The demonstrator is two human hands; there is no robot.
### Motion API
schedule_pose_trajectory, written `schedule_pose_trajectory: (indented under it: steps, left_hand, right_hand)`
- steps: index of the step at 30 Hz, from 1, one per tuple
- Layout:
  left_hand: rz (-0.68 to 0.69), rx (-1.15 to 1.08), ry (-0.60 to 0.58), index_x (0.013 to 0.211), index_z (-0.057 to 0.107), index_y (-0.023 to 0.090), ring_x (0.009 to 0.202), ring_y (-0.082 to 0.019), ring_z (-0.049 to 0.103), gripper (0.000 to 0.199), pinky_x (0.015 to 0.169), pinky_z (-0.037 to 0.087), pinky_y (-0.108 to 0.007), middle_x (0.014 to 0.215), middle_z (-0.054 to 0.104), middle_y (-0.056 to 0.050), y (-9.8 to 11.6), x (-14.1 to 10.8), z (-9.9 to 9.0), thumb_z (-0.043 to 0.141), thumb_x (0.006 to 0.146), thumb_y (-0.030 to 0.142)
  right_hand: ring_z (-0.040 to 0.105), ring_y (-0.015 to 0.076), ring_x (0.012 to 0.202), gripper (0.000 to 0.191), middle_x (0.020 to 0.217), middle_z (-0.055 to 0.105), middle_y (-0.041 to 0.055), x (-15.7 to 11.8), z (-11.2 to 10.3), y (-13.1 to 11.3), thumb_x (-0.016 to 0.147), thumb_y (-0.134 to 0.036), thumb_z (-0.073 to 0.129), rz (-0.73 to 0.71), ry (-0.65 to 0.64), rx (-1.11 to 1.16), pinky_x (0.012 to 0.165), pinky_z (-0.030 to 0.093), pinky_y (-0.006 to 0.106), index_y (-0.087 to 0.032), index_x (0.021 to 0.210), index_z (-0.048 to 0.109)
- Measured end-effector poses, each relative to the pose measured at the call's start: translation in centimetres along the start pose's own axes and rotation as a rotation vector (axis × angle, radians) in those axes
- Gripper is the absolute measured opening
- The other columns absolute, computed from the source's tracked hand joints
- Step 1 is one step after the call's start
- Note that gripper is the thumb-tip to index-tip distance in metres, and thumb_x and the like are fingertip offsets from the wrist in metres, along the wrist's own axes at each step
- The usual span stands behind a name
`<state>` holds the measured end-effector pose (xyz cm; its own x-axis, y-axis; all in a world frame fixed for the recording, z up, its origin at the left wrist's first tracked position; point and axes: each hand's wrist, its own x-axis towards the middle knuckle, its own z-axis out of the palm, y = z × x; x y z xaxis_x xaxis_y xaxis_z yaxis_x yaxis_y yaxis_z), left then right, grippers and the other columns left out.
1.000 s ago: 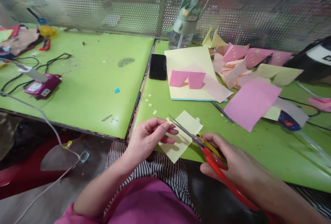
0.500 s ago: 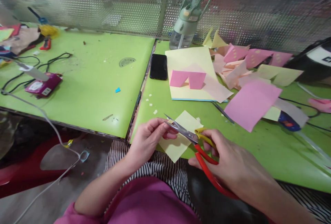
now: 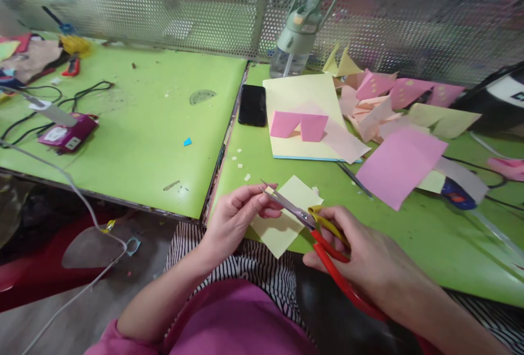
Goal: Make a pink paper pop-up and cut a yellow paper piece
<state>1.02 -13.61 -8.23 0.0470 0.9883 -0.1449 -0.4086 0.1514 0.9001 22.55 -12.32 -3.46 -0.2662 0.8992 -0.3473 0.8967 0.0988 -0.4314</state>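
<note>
"So, why pinch the yellow scrap (image 3: pixel 270 190) like that?"

"Your left hand (image 3: pixel 231 216) clamps it at the fingertips, beside the scissors' (image 3: pixel 303 217) parted blades (image 3: pixel 288 206), probably keeping it steady above the surface (image 3: pixel 227 180)."

"And your right hand (image 3: pixel 366 248)?"

"Closed around the handles (image 3: pixel 336 273), likely so you can angle both blades."

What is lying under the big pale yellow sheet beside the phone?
A thin blue edge shows along the near side of the pale yellow sheet; anything else under it is covered.
</note>
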Motion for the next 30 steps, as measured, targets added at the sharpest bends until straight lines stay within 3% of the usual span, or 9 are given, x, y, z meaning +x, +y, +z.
schedule_pose_trajectory:
  steps: [7, 20, 30]
  left_hand:
    - [-0.001, -0.008, -0.032, 0.1, 0.073, 0.014, 0.073, -0.014, 0.076, 0.02, 0.072, 0.062, -0.022, 0.092, 0.079, -0.007, -0.06, 0.13, -0.25, 0.069, 0.089, 0.031]
    - [-0.009, -0.122, -0.072, 0.097, 0.073, 0.015, 0.072, -0.01, 0.076, 0.013, 0.073, 0.061, -0.017, 0.084, 0.079, -0.003, -0.18, 0.16, -0.23, 0.069, 0.09, 0.025]
    - [-0.003, -0.128, -0.073, 0.097, 0.073, 0.014, 0.071, -0.01, 0.075, 0.013, 0.072, 0.061, -0.018, 0.084, 0.079, -0.003, -0.22, 0.15, -0.31, 0.07, 0.089, 0.024]
  right_hand:
    - [0.063, 0.0235, 0.049, 0.045, 0.059, 0.067, -0.0028, 0.03, -0.18, -0.05, 0.066, -0.055, 0.074, -0.003, 0.017, 0.019, 0.046, 0.04, 0.032, -0.029, 0.098, 0.055]
    - [0.064, 0.025, 0.051, 0.047, 0.061, 0.069, -0.0008, 0.16, -0.47, 0.04, 0.067, -0.065, 0.07, -0.012, 0.013, -0.009, 0.046, 0.041, 0.031, -0.029, 0.093, 0.055]
    - [0.068, 0.0278, 0.057, 0.047, 0.068, 0.073, 0.0021, 0.46, -0.45, 0.16, 0.062, -0.061, 0.072, 0.026, 0.02, -0.016, 0.047, 0.042, 0.032, -0.029, 0.093, 0.057]
